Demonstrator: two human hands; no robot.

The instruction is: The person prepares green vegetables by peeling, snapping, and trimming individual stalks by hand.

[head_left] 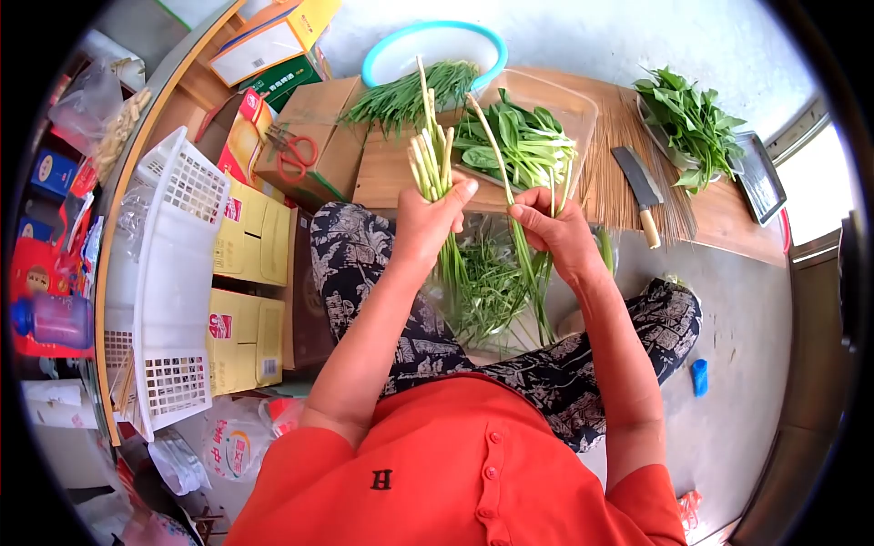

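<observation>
My left hand [431,217] is closed around a bunch of green stalks [431,164], their pale ends pointing up and their green lengths hanging below the fist. Beside it, my right hand [557,227] pinches a few long thin stalks [492,150] between thumb and fingers; one leans up to the left, and green ends trail beneath. Below both hands lies a heap of loose greens [492,291] between my knees, partly hidden by the hanging stalks. Behind the hands, leafy greens with pale stems [523,136] lie in a clear tray [583,114].
Long thin green vegetables [410,96] rest by a blue-rimmed basin [369,68]. A cleaver [637,177] and thin sticks [605,164] lie on the wooden table [387,173]. Leafy greens [687,118] stand at right. Red-handled scissors [296,159] sit on a carton; a white basket [168,291] is left.
</observation>
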